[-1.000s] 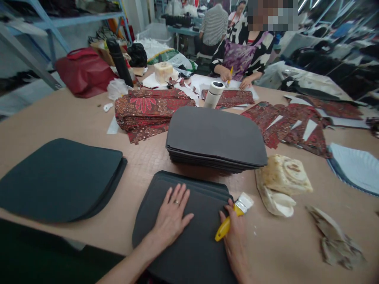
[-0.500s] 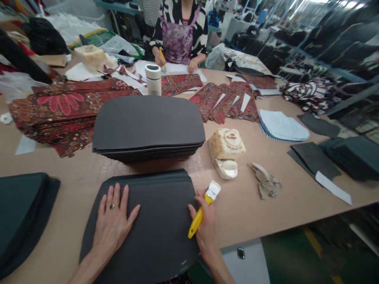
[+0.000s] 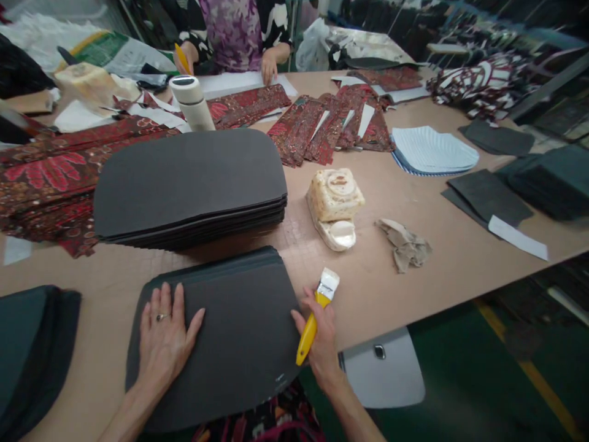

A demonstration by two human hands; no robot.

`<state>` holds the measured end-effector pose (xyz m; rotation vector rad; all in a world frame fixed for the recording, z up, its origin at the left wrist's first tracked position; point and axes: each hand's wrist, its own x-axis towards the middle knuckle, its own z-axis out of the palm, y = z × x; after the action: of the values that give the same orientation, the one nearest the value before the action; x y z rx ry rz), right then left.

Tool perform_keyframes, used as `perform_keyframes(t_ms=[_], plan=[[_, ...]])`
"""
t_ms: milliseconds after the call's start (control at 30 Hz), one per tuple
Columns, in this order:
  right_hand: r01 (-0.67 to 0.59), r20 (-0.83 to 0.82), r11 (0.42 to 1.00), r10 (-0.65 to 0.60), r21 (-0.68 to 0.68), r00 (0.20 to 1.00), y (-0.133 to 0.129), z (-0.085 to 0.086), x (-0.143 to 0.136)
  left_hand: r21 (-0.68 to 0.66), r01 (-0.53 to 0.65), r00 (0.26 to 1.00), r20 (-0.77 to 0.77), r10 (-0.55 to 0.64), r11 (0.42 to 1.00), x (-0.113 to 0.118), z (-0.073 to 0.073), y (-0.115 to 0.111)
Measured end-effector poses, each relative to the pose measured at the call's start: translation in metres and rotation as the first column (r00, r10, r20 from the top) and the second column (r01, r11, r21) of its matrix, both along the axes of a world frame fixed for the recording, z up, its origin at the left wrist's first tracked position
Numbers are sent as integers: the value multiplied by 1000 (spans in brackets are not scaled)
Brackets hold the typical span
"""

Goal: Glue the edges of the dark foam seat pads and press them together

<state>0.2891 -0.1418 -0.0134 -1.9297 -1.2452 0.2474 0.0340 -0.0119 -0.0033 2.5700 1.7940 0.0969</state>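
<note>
A fanned stack of dark grey sheets with rounded corners lies in front of me at the table's near edge. My left hand, with a ring on one finger, rests flat on the stack's left side, fingers spread. At the right edge of the stack, my right hand grips a paintbrush with a yellow handle and white bristles pointing away from me. Its thumb is close to the sheets' edge. Behind is a taller pile of dark sheets. A cream plastic container, glue-stained, stands to its right.
A crumpled rag lies right of the container. Red patterned fabric pieces and a white flask are behind the pile. More dark sheets sit at left. Across the table, a person holds something yellow.
My view has shifted down and to the right. My hands keep nearly the same pose on the stack, and the paintbrush stays in my right hand. The co-worker's yellow-holding hand has lifted from the paper.
</note>
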Motion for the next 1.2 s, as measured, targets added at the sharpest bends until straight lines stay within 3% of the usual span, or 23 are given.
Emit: perform_keyframes(t_ms=[167, 367, 433, 600, 733, 1000, 1200], plan=[[5, 17, 999, -6, 34, 1000, -17, 1, 20, -40, -68, 998, -1, 68, 997, 6, 2, -2], [-187, 61, 982, 185, 34, 981, -44, 2, 26, 2, -22, 998, 53, 22, 1000, 7, 10, -5], [-291, 64, 956, 289, 37, 955, -47, 7, 26, 33, 28, 997, 73, -30, 999, 10, 16, -12], [-504, 69, 862, 507, -60, 859, -43, 20, 31, -28, 316, 948, 47, -315, 948, 23, 17, -42], [-603, 87, 788, 614, -121, 785, -39, 18, 36, -49, 341, 940, -1, -341, 939, 23, 8, -51], [-567, 31, 820, 571, -83, 821, -35, 18, 32, -52, 401, 914, -39, -403, 915, 6, 8, -32], [-499, 31, 866, 499, 32, 866, -21, 22, 14, -36, 411, 907, -84, -412, 911, 6, 9, -39]])
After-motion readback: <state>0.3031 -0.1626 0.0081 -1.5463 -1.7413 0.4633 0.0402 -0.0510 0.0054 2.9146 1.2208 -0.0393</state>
